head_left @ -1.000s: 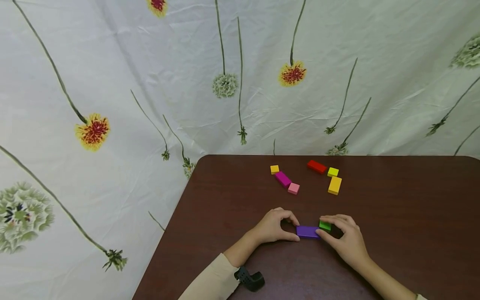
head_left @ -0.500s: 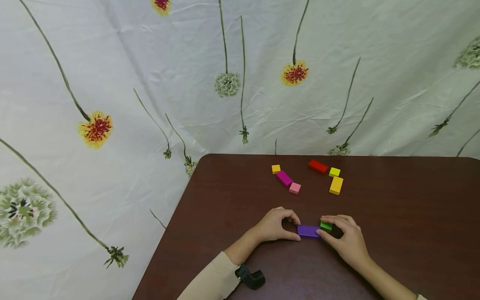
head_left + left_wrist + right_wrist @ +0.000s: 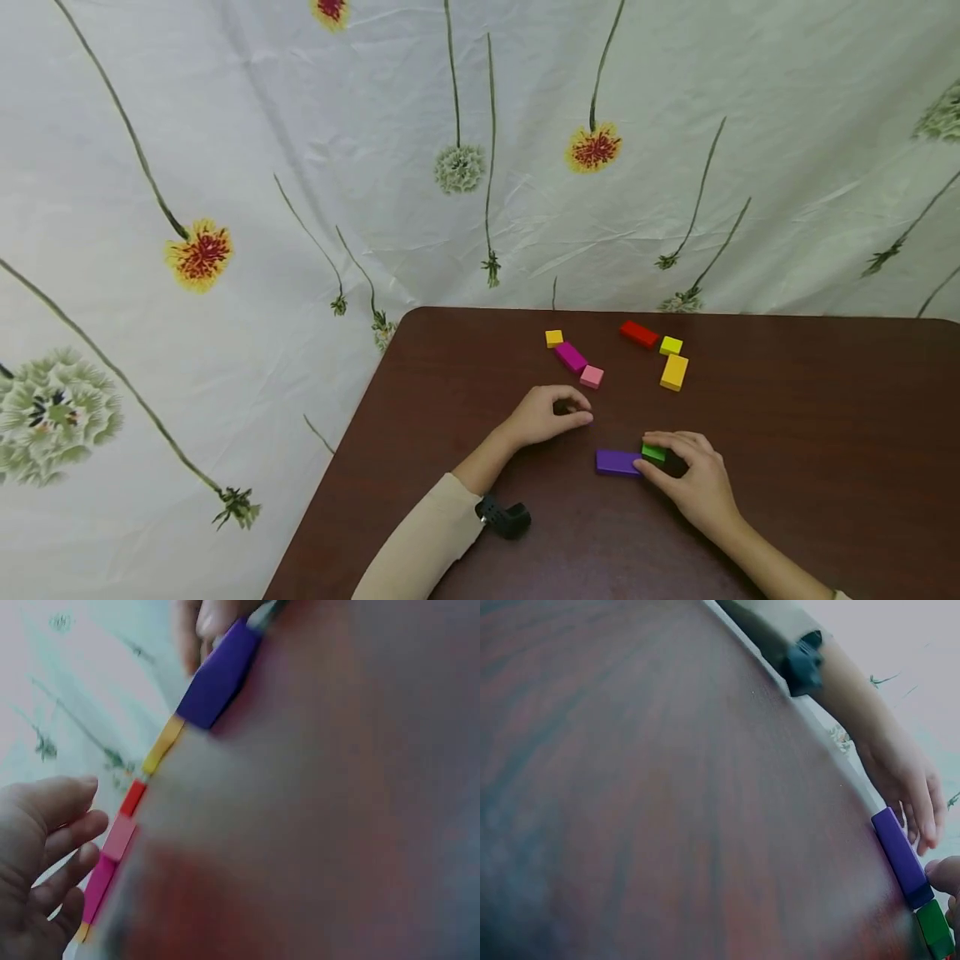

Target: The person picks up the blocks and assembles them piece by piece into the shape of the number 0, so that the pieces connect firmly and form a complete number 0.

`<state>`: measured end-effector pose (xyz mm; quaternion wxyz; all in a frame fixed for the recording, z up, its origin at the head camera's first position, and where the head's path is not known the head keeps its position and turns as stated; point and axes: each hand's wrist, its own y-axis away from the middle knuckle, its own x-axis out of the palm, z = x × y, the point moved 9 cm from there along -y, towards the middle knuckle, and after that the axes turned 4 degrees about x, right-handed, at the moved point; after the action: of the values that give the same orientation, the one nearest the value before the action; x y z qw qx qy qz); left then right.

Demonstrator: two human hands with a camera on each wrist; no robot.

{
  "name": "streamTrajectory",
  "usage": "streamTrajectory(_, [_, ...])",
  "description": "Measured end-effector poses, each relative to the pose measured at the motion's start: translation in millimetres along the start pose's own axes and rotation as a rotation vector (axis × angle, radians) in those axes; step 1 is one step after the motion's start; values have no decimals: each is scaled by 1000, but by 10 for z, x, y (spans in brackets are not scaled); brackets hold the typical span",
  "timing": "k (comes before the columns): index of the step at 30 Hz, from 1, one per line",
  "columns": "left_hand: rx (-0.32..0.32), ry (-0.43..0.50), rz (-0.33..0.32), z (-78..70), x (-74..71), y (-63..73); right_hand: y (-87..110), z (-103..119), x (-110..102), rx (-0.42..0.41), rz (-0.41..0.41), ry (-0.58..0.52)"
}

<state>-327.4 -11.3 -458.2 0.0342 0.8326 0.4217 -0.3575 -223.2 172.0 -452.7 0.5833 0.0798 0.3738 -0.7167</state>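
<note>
A long purple block (image 3: 618,463) lies flat on the brown table, its right end against a small green block (image 3: 654,452). My right hand (image 3: 697,479) grips the green block, index finger along its far side and thumb at the joint with the purple one. In the right wrist view the green block (image 3: 934,928) and purple block (image 3: 902,857) sit end to end beside the thumb. Up and left of the purple block, my left hand (image 3: 543,414) hovers with fingers loosely bent and nothing in them. The left wrist view shows this hand (image 3: 49,855) apart from the blocks.
Farther back, a small orange block (image 3: 553,338), a magenta block (image 3: 572,357) and a pink block (image 3: 591,377) form a slanted row. To their right lie a red block (image 3: 639,334), a small yellow block (image 3: 671,345) and a longer amber block (image 3: 674,372). A flowered cloth (image 3: 375,150) hangs behind the table.
My left hand has let go of the purple block's left end and moved up and left, toward the pink block. The right hand has stayed at the green block.
</note>
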Motion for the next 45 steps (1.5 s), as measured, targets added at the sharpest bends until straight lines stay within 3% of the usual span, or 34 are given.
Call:
streamTrajectory(3, [-27,-78,-73,96,-137,-170,3,-4,-1,2,4,-7])
streamTrajectory(6, [-3,-183,-99,113,-218,-352,-1,3,-5,2,4,-10])
streamTrajectory(9, [35,-327,-68,103,-207,-506,-6,17,-13,-3,4,-10])
streamTrajectory(13, [34,-483,14,123,-127,-612,-4,25,-17,-9,7,-10])
streamTrajectory(18, [33,-516,56,140,-88,-644,4,17,-11,-6,10,-8])
streamTrajectory(24, [55,-501,48,116,-81,-654,-6,30,-16,2,11,-8])
streamTrajectory(31, [66,-531,-26,-9,-73,-518,-5,-1,-2,4,13,2])
streamTrajectory(38, [45,-473,-89,-119,-170,-159,-2,13,1,-15,4,-8])
streamTrajectory(45, [-12,-427,-78,-183,-147,186,6,32,-13,-23,2,-5])
